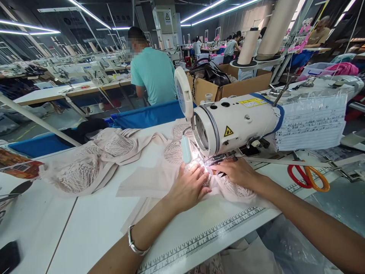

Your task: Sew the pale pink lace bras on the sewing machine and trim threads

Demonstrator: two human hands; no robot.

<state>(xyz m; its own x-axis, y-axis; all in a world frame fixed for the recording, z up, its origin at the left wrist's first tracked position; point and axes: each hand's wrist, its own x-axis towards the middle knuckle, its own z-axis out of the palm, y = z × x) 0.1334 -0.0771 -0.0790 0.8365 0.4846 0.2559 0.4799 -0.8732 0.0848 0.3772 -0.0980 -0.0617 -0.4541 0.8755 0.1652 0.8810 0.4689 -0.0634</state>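
Note:
A pale pink lace bra [238,190] lies under the lit needle area of a white sewing machine [236,121]. My left hand [188,188] rests flat on its lace, fingers stretched toward the needle and slightly apart. To the right of the needle, my right hand [238,171] has its fingers drawn together at the fabric by the metal presser parts [221,158]. Something dark and pointed shows beneath those fingers, too small to name. A narrow pale strip [285,161] runs from the right toward the machine.
More lace bras [82,163] lie joined at the left of the white table [97,224]. Scissors [309,177] with red and orange handles lie at right. A ruler strip [205,239] follows the front edge. Beyond the blue cloth bin [148,116] sits a person [154,76] in a turquoise shirt.

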